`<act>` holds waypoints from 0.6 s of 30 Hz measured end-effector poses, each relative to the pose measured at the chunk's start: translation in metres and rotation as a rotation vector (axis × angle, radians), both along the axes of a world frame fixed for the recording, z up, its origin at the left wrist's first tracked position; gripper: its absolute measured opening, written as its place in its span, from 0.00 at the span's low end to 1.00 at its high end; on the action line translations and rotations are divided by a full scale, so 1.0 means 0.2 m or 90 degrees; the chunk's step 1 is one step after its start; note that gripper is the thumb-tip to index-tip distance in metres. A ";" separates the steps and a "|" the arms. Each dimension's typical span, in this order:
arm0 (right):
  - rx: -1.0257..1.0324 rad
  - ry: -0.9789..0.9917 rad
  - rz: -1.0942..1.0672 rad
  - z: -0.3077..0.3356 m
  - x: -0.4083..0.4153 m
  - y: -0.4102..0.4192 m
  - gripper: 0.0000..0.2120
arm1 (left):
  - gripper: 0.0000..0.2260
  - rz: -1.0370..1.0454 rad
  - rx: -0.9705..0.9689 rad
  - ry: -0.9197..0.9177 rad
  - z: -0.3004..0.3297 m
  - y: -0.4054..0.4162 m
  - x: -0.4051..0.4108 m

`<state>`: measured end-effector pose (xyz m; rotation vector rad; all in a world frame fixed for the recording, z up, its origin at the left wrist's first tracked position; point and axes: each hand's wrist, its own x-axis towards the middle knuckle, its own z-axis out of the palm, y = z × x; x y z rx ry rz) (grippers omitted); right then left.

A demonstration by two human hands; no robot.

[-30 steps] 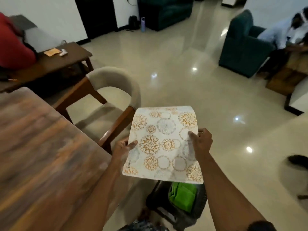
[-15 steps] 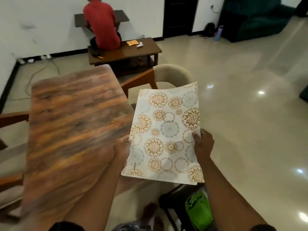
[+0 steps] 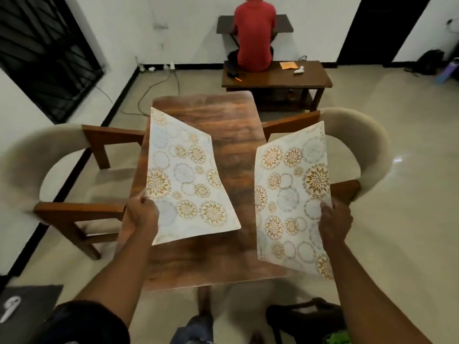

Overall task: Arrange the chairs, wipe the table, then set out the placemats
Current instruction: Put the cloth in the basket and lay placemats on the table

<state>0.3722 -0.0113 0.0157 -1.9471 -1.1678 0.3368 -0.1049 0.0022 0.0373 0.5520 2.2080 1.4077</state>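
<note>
Standing at the table [image 3: 223,130], chairs [image 3: 62,170] tucked in either side, one floppy mat [image 3: 183,177] pinched in the left hand [image 3: 142,214], another mat [image 3: 293,194] in the right hand [image 3: 334,222]. Both are held above the wood and could land crooked since they bend.
</note>
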 end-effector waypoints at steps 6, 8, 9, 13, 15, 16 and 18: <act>0.018 0.021 0.064 -0.01 -0.33 0.25 0.16 | 0.18 -0.020 -0.033 0.042 -0.09 0.19 -0.49; 0.015 0.022 0.076 -0.03 -0.42 0.36 0.19 | 0.18 -0.043 -0.035 0.031 -0.11 0.29 -0.62; 0.014 0.021 0.084 -0.04 -0.47 0.43 0.22 | 0.18 -0.058 -0.037 0.027 -0.13 0.36 -0.69; -0.012 0.022 0.131 -0.03 -0.64 0.66 0.20 | 0.17 -0.087 -0.062 0.010 -0.22 0.55 -0.88; -0.060 0.027 0.127 -0.05 -0.71 0.81 0.15 | 0.17 -0.103 -0.062 0.007 -0.28 0.65 -0.95; -0.078 0.031 0.128 -0.08 -0.73 0.89 0.13 | 0.17 -0.112 -0.062 0.016 -0.31 0.72 -0.97; -0.105 0.037 0.121 -0.17 -0.76 1.06 0.18 | 0.17 -0.123 -0.067 0.019 -0.37 0.83 -1.01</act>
